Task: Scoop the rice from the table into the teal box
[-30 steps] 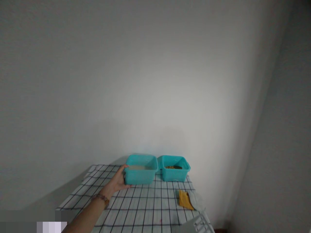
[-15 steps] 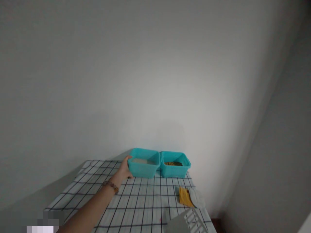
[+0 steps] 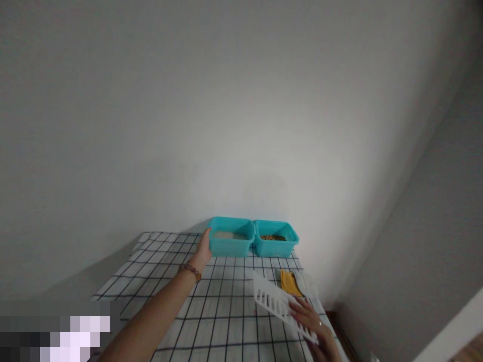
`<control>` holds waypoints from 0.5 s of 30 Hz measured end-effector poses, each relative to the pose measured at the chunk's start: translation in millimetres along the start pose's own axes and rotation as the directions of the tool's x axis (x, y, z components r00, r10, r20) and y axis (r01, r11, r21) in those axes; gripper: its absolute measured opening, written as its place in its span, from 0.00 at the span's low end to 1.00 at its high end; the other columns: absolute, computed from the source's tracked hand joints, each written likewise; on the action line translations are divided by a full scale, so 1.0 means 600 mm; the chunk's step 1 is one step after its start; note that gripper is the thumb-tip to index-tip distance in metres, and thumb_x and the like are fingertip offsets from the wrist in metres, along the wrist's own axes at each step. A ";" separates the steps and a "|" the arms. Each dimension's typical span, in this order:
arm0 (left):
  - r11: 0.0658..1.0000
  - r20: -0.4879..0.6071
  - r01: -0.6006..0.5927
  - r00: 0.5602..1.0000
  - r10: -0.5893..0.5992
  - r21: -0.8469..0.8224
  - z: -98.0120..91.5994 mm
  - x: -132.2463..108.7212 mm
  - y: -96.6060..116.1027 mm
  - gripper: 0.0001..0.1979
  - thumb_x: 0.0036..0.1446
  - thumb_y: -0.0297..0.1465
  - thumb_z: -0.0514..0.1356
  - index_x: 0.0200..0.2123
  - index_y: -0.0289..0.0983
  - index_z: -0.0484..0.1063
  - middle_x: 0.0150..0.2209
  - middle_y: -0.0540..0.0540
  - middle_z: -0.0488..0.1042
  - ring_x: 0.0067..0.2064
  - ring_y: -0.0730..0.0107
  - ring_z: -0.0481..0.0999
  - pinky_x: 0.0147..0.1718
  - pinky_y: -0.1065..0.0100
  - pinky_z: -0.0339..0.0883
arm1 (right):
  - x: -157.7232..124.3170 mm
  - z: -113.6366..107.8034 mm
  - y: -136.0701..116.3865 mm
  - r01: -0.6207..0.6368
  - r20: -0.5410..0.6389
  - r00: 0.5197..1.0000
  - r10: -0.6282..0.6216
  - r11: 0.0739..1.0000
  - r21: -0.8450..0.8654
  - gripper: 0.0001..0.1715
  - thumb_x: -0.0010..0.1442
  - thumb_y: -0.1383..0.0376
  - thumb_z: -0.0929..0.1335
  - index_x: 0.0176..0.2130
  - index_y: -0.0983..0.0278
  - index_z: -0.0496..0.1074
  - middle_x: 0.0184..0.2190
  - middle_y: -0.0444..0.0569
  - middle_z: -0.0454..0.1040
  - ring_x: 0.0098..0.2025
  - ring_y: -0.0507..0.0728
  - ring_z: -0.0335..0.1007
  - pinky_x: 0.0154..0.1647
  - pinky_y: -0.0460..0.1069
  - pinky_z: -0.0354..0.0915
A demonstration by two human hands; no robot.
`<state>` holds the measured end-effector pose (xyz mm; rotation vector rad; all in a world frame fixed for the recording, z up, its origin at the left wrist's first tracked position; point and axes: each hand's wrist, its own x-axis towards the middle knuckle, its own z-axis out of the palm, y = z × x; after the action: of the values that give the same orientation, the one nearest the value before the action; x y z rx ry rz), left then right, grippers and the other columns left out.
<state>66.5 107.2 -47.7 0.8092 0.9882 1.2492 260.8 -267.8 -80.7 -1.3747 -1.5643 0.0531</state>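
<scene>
Two teal plastic bins stand side by side at the far end of the table, against the wall. My left hand [image 3: 204, 248] is at the left end of the left teal bin [image 3: 231, 248], closed on its edge by the rim; some fingers are hidden. Pale contents lie inside that bin. The right teal bin [image 3: 277, 249] contains small yellowish and dark pieces. Near the table's right edge, my right hand [image 3: 311, 322] grips a white slotted plastic piece [image 3: 268, 291], which is raised and tilted above the cloth.
A black-and-white checked cloth [image 3: 211, 311] covers the table. Behind the white piece lie a yellow cloth [image 3: 290, 283] and a whitish cloth [image 3: 307, 284], close to the right edge. A grey wall [image 3: 241, 125] rises directly behind the bins, with another wall to the right.
My right hand has come into view holding the white slotted piece, which has turned and come up from the lower right. The left hand remains at the left bin; the view has shifted slightly.
</scene>
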 end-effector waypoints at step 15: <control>0.168 0.758 -0.784 0.620 0.203 0.597 -0.104 -0.297 -0.116 0.28 0.60 0.36 0.55 0.64 0.49 0.61 0.72 0.44 0.44 0.72 0.51 0.43 0.65 0.36 0.44 | 0.201 0.049 0.215 0.010 0.392 0.914 0.102 0.961 -0.275 0.32 0.58 0.77 0.62 0.55 0.56 0.76 0.67 0.49 0.62 0.72 0.63 0.44 0.70 0.66 0.46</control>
<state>28.8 -81.2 -107.2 2.5051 0.8937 0.7823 352.3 -114.8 -96.8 -1.6962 -1.9367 0.1663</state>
